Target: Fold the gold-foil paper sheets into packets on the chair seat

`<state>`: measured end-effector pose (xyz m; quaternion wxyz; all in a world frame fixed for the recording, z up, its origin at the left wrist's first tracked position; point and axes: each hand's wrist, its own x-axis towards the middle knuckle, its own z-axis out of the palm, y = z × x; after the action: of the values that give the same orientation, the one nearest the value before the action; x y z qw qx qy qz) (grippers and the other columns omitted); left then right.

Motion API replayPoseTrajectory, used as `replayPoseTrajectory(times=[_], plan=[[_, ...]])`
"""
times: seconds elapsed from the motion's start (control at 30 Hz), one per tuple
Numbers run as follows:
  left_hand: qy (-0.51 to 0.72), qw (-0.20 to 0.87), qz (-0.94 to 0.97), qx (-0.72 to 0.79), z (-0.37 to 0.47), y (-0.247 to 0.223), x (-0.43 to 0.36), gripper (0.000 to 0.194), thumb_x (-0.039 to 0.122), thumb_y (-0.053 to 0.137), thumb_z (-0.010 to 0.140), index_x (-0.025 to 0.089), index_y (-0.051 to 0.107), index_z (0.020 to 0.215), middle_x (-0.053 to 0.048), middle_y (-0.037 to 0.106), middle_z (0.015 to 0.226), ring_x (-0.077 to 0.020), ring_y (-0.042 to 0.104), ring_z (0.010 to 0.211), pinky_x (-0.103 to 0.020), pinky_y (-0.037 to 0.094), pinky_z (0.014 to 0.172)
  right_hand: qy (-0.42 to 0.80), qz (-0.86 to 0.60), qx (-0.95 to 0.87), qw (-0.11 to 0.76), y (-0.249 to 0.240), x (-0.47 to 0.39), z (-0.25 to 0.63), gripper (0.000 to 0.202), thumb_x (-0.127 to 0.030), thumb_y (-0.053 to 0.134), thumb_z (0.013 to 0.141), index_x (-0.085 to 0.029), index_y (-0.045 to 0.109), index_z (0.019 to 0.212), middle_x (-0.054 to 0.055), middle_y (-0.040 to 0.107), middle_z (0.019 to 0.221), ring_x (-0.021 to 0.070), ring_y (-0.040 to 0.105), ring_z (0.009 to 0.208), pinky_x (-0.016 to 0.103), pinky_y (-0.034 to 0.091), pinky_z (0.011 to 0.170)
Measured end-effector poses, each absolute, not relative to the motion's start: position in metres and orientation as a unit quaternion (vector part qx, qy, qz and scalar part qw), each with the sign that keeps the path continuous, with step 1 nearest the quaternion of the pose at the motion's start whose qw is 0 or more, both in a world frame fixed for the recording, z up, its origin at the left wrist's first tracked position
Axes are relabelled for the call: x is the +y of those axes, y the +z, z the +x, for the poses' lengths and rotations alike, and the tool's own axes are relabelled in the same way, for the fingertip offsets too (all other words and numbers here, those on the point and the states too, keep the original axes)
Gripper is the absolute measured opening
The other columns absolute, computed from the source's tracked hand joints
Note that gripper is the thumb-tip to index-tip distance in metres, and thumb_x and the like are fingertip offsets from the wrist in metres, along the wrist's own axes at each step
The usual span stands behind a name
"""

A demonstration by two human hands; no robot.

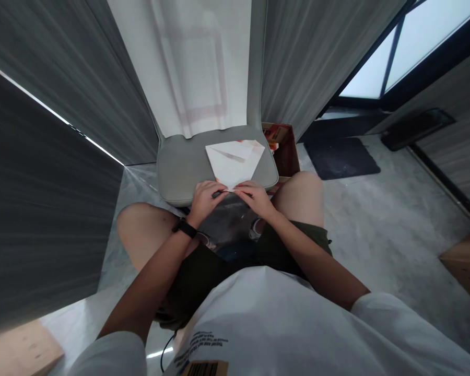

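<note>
A folded sheet of white paper (234, 166) lies on the grey seat of a chair (180, 167), its narrow end toward me. Orange-red print shows along parts of its edge, and a slit-like fold crosses its upper face. My left hand (208, 197), with a black band on the wrist, pinches the near tip between thumb and fingers. From the other side, my right hand (255, 197) pinches the same tip, the two sets of fingertips almost meeting. The fingers partly cover the near tip, at the seat's front edge.
A large white sheet (196, 68) hangs over the chair back. Right of the seat stands an open cardboard box (288, 149) with things inside. A dark mat (340, 157) lies on the floor farther right. Grey curtains (309, 57) surround the chair, and my knees flank it.
</note>
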<state>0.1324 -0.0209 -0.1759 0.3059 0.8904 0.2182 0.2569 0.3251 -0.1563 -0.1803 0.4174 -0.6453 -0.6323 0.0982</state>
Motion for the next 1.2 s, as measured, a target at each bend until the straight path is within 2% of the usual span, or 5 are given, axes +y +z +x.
replayPoseTrajectory(times=[0.33, 0.67, 0.9, 1.07, 1.2], plan=[[0.273, 0.249, 0.923, 0.104, 0.124, -0.187, -0.020, 0.018, 0.022, 0.068, 0.101, 0.028, 0.081, 0.112, -0.004, 0.080, 0.118, -0.0259, 0.068, 0.116, -0.045, 0.041, 0.103, -0.059, -0.673, -0.672, 0.302, -0.185, -0.187, 0.313, 0.022, -0.022, 0.063, 0.105, -0.029, 0.081, 0.115, 0.007, 0.078, 0.110, 0.0243, 0.064, 0.109, 0.043, 0.050, 0.096], [0.302, 0.216, 0.925, 0.085, 0.136, -0.189, -0.036, 0.018, 0.027, 0.065, 0.105, 0.028, 0.080, 0.114, -0.006, 0.078, 0.123, -0.0277, 0.062, 0.126, -0.049, 0.045, 0.107, -0.040, -0.714, -0.556, 0.424, -0.205, -0.201, 0.303, 0.024, -0.024, 0.064, 0.102, -0.032, 0.084, 0.111, 0.010, 0.064, 0.138, 0.0295, 0.055, 0.131, 0.054, 0.050, 0.110], [0.354, 0.255, 0.884, 0.167, 0.135, -0.176, -0.056, 0.014, 0.036, 0.072, 0.101, 0.024, 0.079, 0.102, -0.010, 0.075, 0.118, -0.0289, 0.061, 0.125, -0.048, 0.049, 0.108, 0.163, -0.753, -0.371, 0.517, -0.211, -0.204, 0.289, 0.023, -0.042, 0.073, 0.095, -0.029, 0.087, 0.106, 0.007, 0.074, 0.091, 0.0229, 0.068, 0.087, 0.040, 0.059, 0.083], [0.324, 0.435, 0.753, 0.372, 0.124, -0.176, -0.083, 0.029, 0.049, 0.065, 0.102, 0.021, 0.069, 0.096, -0.004, 0.070, 0.085, -0.0187, 0.067, 0.078, -0.031, 0.055, 0.074, 0.318, -0.689, -0.328, 0.562, -0.210, -0.204, 0.299, 0.037, -0.057, 0.075, 0.088, -0.026, 0.087, 0.104, 0.006, 0.083, 0.099, 0.0219, 0.074, 0.082, 0.034, 0.060, 0.075], [0.158, 0.671, 0.604, 0.399, 0.130, -0.185, -0.097, 0.047, 0.064, 0.078, 0.086, 0.019, 0.070, 0.099, -0.005, 0.075, 0.086, -0.0193, 0.071, 0.074, -0.024, 0.049, 0.055, 0.342, -0.679, -0.319, 0.565, -0.206, -0.208, 0.312, 0.039, -0.059, 0.080, 0.082, -0.023, 0.087, 0.096, 0.006, 0.084, 0.097, 0.0214, 0.075, 0.080, 0.034, 0.061, 0.075]])
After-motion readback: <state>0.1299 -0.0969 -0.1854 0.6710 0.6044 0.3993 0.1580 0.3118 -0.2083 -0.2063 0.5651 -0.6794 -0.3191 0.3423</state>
